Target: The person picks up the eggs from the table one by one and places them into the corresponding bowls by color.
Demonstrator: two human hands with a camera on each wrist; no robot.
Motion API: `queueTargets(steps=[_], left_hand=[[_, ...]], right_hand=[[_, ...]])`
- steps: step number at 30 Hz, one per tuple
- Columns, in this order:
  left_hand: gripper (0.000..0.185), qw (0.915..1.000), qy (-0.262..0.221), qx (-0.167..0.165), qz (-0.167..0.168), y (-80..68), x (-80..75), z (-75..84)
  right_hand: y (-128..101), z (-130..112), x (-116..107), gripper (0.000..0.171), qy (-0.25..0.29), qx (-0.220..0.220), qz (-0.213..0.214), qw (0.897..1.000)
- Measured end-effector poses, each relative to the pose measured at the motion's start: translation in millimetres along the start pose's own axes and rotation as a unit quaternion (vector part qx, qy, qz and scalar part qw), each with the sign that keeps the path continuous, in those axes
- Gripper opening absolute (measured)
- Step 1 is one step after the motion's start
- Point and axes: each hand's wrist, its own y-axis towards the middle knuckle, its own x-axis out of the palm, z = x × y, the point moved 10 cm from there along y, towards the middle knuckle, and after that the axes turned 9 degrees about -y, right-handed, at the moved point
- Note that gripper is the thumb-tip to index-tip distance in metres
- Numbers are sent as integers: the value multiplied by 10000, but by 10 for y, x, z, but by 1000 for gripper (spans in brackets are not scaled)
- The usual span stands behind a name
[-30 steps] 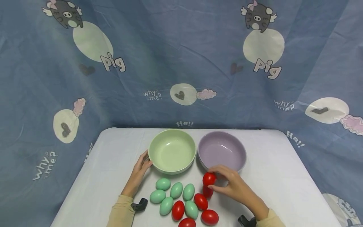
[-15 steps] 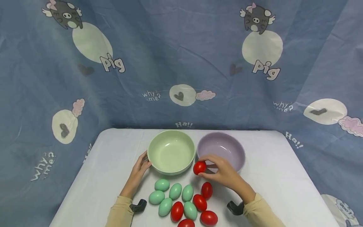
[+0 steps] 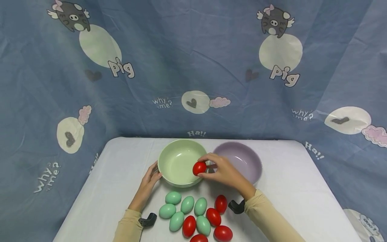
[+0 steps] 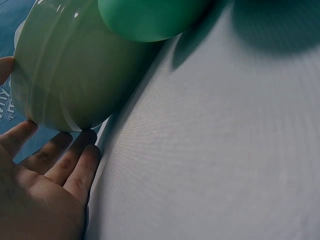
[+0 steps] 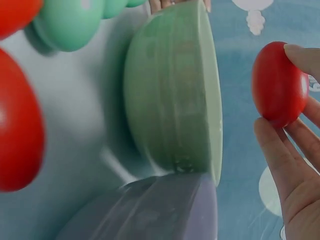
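Note:
A glossy red egg (image 3: 199,168) is pinched between the thumb and fingertips of my right hand (image 3: 223,172). It is above the right side of the light green bowl (image 3: 173,168); the right wrist view shows the egg (image 5: 280,84) higher than the bowl's rim. My left hand (image 3: 149,179) rests against the left outer side of that bowl. In the left wrist view its nearly straight fingers (image 4: 82,172) touch the bowl wall (image 4: 75,75). Nearer on the table lie several mint green eggs (image 3: 176,221) and several red eggs (image 3: 189,226).
A purple bowl (image 3: 255,164) stands right beside the green one, partly hidden by my right hand. Both bowls are near the far edge of the white table (image 3: 290,188). Behind it hangs a blue printed cloth (image 3: 145,117).
My right hand has carried the red egg leftward and away from me, from beside the other red eggs to above the green bowl. My left hand has stayed at the bowl.

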Motion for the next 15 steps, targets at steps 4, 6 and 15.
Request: queueTargets(steps=[4, 6, 15], left_hand=[[64, 10000, -30, 7, -15, 0, -13, -9], [63, 10000, -64, 15, -28, 1, -14, -10], [63, 10000, -75, -42, -14, 4, -25, -16]], right_hand=[[155, -25, 49, 43, 128, 2, -80, 9999], [227, -40, 71, 43, 164, 47, -129, 9998], [532, -65, 206, 43, 122, 27, -321, 9994]])
